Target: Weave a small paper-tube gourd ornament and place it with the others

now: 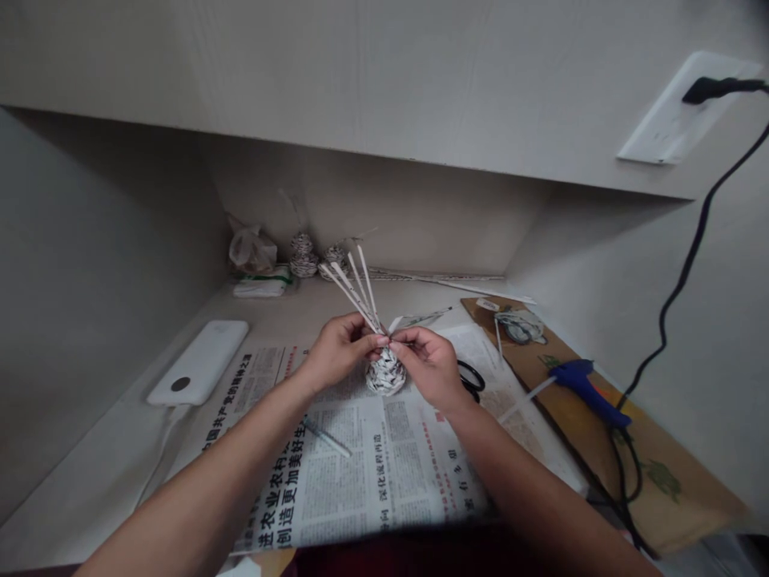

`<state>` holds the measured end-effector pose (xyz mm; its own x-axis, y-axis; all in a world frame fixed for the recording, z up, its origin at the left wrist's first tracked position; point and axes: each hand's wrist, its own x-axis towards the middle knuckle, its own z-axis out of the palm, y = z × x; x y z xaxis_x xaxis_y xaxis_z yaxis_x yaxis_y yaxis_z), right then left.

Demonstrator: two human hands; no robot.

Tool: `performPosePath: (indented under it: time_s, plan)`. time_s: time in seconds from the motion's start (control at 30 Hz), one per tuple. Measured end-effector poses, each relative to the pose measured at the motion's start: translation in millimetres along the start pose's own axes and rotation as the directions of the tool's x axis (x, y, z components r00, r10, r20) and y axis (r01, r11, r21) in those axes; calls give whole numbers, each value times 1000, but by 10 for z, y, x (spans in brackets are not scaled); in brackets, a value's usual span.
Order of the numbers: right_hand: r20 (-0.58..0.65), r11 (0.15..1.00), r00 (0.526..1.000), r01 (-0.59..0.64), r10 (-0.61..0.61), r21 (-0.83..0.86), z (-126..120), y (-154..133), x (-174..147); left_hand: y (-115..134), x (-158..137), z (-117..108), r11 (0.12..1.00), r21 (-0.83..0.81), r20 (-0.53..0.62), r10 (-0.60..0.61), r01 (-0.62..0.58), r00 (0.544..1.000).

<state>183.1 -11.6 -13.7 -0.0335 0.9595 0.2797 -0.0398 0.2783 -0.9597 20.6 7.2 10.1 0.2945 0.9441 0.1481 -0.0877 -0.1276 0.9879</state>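
Observation:
A small round body woven from rolled newspaper strips (386,374) sits between my hands, low over the newspaper. Several pale paper strips (359,292) stick up from its neck, leaning away and to the left. My left hand (341,346) is closed, thumb and fingers pinching the base of these strips. From the other side, my right hand (428,361) is closed at the same neck, its fingertips on a short paper strip (394,324). The two thumbs nearly meet there. Exactly how the strips cross under the fingertips is hidden.
Newspaper sheets (336,497) cover the table. Scissors (472,377) lie beside my right wrist. A blue glue gun (585,389) with a black cord rests on cardboard (654,449). At left lies a white power bank (201,365). Woven paper gourds (303,256) stand at the back.

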Motion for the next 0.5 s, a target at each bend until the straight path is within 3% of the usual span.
performPosePath:
  time_s: [0.13,0.27,0.4,0.5]
  plan:
    - [-77,996,996,27,-34,-89,85,19,-77,-20,6,42,999,45,-100,3,1,995]
    - [-88,922,958,235,-273,-306,147,38,-150,-65,16,55,999,45,-181,2,7,983]
    - [66,711,871,439,-487,-549,113,9,-163,-100,14,64,998,-31,-189,-56,51,980]
    - [272,488,811,541,-518,-685,84,-24,-174,-116,12,69,989,-113,-170,-109,91,979]
